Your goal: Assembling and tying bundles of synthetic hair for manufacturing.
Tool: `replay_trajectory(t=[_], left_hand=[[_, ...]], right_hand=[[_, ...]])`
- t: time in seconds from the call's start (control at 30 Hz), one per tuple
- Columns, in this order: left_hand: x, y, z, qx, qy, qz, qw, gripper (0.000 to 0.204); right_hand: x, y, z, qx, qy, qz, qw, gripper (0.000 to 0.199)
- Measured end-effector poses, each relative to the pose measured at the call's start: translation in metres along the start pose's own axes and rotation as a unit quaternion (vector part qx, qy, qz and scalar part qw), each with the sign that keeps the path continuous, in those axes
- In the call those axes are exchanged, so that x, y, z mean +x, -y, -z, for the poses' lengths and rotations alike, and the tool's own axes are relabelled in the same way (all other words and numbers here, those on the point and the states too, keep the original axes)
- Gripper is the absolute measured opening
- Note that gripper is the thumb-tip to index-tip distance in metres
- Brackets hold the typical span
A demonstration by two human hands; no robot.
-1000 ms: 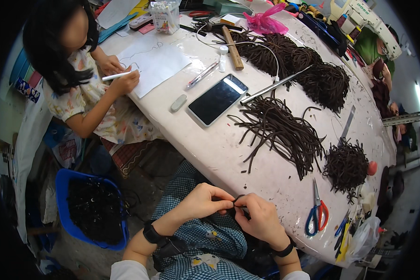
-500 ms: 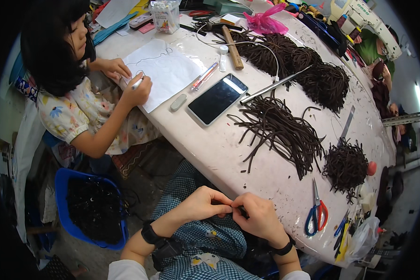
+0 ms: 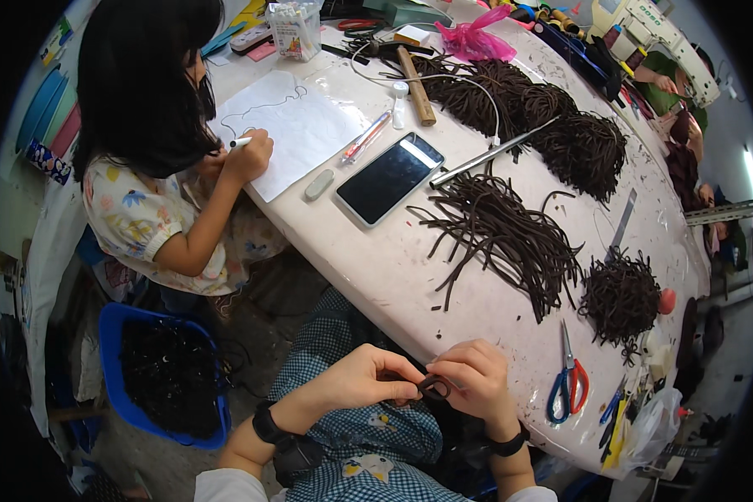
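My left hand [image 3: 366, 378] and my right hand [image 3: 474, 378] meet over my lap at the near edge of the white table [image 3: 393, 276]. Together they pinch a short dark brown cord [image 3: 433, 387] bent into a small loop between the fingertips. A black band sits on each wrist. On the table just beyond my hands lies a spread of loose brown cords [image 3: 510, 238], and to the right a small tangled pile of cords [image 3: 621, 297]. Scissors [image 3: 567, 386] with red and blue handles lie right of my right hand.
A person on the left draws with a pen [image 3: 241, 142] on white paper [image 3: 297, 125]. A dark tablet [image 3: 389, 178], an eraser [image 3: 319, 184], a metal rod [image 3: 485, 155] and large cord heaps [image 3: 577, 151] lie farther back. A blue bin [image 3: 167, 376] of dark cords stands on the floor.
My hands stay together on the cord, with the fingers working it into a loop. The person on the left has leaned further over the paper and moved the pen hand along it.
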State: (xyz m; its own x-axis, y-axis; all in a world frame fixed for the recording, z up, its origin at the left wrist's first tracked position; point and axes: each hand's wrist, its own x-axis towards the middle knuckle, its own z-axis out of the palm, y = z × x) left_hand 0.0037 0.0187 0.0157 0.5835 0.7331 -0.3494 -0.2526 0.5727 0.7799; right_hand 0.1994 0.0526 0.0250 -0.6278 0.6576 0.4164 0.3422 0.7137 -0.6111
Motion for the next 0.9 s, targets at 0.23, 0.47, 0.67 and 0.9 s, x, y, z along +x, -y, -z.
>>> replay_trajectory(t=[0.23, 0.47, 0.67, 0.9], left_hand=[[-0.001, -0.001, -0.003, -0.009, -0.007, 0.009, 1.0, 0.017], [0.0, 0.0, -0.006, 0.027, -0.023, -0.023, 0.999, 0.019], [0.002, -0.001, -0.009, 0.111, -0.083, -0.067, 0.988, 0.021], [0.009, 0.005, -0.022, 0.224, -0.236, -0.177, 0.929, 0.02]], right_hand=[[-0.007, 0.003, -0.007, -0.016, -0.1, -0.025, 0.995, 0.03], [-0.006, 0.006, -0.011, 0.023, -0.144, -0.085, 0.986, 0.025], [-0.006, 0.006, -0.019, 0.05, -0.175, -0.147, 0.972, 0.015], [-0.023, 0.017, -0.038, 0.398, -0.164, -0.36, 0.828, 0.01]])
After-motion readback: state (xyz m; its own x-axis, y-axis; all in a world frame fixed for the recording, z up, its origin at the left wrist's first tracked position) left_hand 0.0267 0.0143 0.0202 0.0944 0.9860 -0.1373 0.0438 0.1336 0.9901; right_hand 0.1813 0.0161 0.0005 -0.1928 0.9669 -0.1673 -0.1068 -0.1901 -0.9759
